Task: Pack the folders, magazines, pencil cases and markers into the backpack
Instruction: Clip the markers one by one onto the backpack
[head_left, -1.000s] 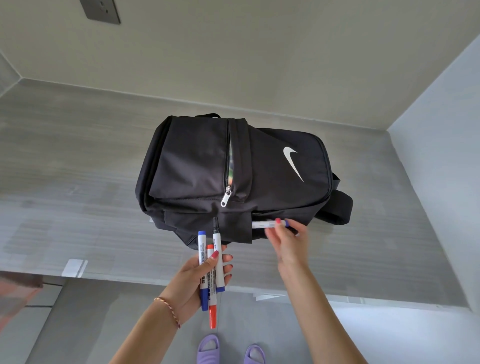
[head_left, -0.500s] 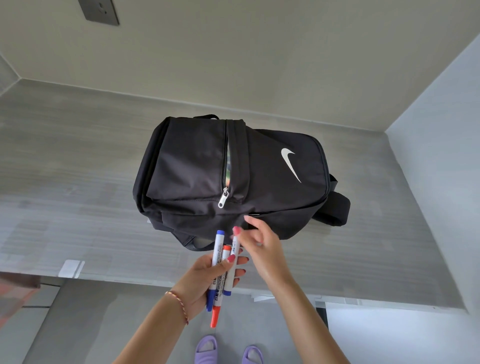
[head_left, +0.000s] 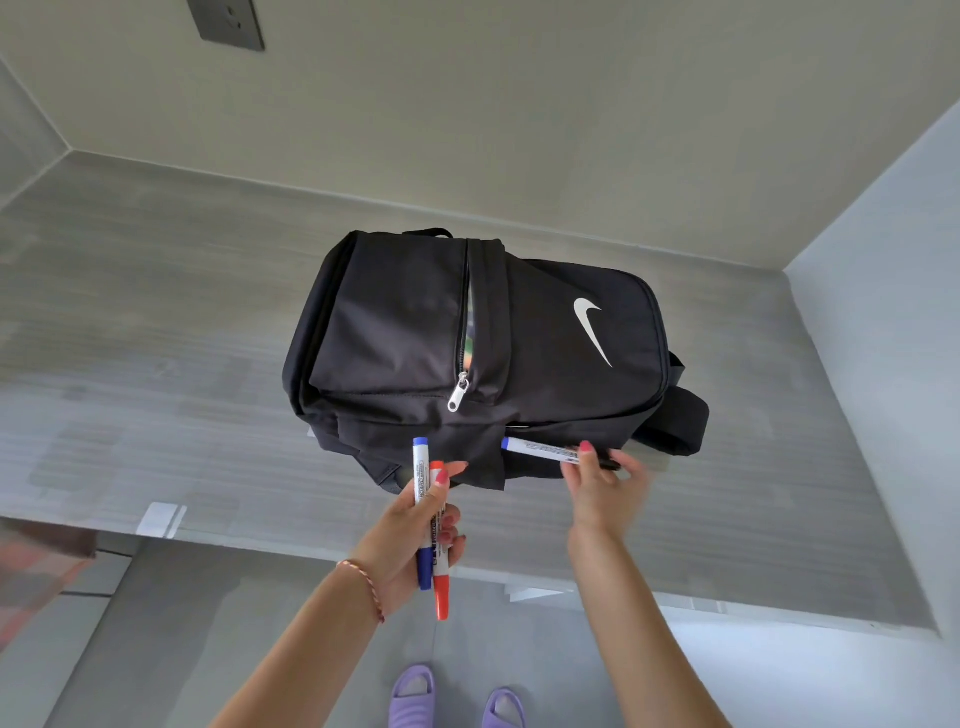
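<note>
Both hands are occupied with markers. Two markers are gripped in the left hand (head_left: 415, 525), its fingers curled round them: a blue marker (head_left: 422, 514) and an orange marker (head_left: 439, 551), both held roughly upright with the blue and orange caps pointing down toward the floor. They appear to be kept there as a reserve, ready to be passed across one at a time. A third marker (head_left: 540, 450) is pinched near its dark end by the thumb and fingertips of the right hand (head_left: 605, 486), which is slightly blurred. This marker is held nearly level, its blue end pointing toward the left hand and touching the edge of the side pocket (head_left: 475, 457) of the backpack (head_left: 415, 322); it is judged to be lined up for sliding into that pocket.

Just beyond both hands the black backpack is laid on its back on the grey counter (head_left: 156, 322), the side with the pocket turned toward the person, presumably so that the pocket mouth can be reached by the right hand. A front pocket zip (head_left: 458, 397) is left partly open above the left hand, and something colourful is glimpsed through the gap; what it is cannot be told. A shoulder strap (head_left: 685, 421) is seen beyond the right hand. No folders, magazines or pencil cases are seen outside the bag, so the markers are judged to be the last items.

Below the hands, purple slippers (head_left: 452, 696) are visible on the floor.
</note>
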